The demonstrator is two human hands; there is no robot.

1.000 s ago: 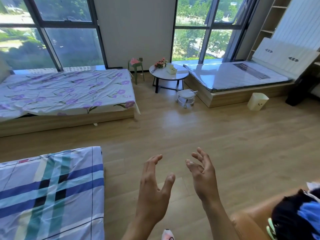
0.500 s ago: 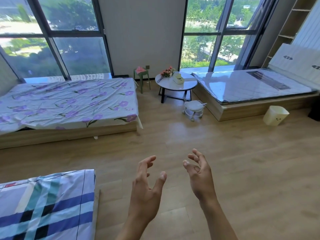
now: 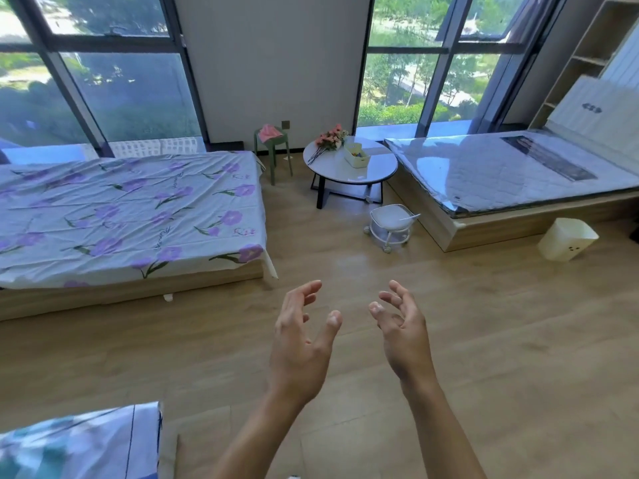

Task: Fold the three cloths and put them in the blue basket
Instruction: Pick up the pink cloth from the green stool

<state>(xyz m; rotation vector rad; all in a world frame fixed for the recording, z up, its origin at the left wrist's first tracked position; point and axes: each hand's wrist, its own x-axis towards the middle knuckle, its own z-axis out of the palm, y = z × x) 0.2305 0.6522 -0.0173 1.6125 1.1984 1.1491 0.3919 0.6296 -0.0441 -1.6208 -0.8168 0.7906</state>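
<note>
My left hand and right hand raised over the wooden floor, fingers spread and curled, holding nothing, no cloths or blue basket visible to me, flowered bed far left.

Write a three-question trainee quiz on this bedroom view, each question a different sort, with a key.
1. True or false: the left hand and right hand are both open and hold nothing.
2. Multiple choice: what lies on the green stool? A) a pink cloth B) a book C) a cup
3. Fill in: the flowers and the small white box rest on the round ____.

Key
1. True; both hands hover over the wooden floor with fingers spread.
2. A; the pink cloth sits on its seat.
3. Table; the round table stands between the flowered bed and the plastic-wrapped mattress.
</note>
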